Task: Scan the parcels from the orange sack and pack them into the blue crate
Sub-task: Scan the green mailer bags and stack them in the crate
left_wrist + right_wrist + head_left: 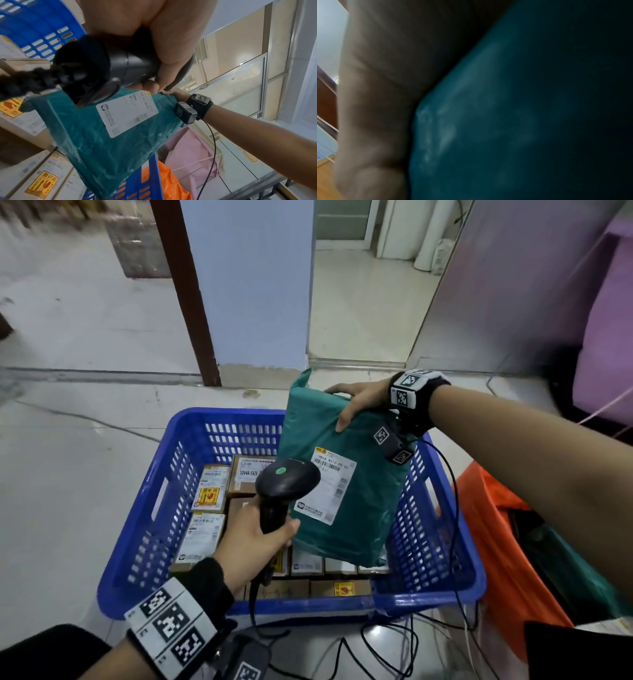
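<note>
My right hand [356,402] grips the top edge of a teal plastic mailer parcel [359,508] and holds it tilted over the blue crate [191,422]. Its white shipping label [329,487] faces me. My left hand [253,539] is wrapped round the handle of a black barcode scanner [286,481], whose head sits right in front of the label. In the left wrist view the scanner [96,67] hangs over the label [126,115] on the teal parcel [106,148]. The right wrist view is filled by the teal parcel [522,108] against my palm. The orange sack [496,542] lies to the crate's right.
Several cardboard boxes [209,487] with labels and yellow fragile stickers line the crate's bottom. Black cables [394,642] trail over the floor in front of the crate. A brown door post [188,302] and a blue wall stand beyond it; pink fabric [606,337] is at the far right.
</note>
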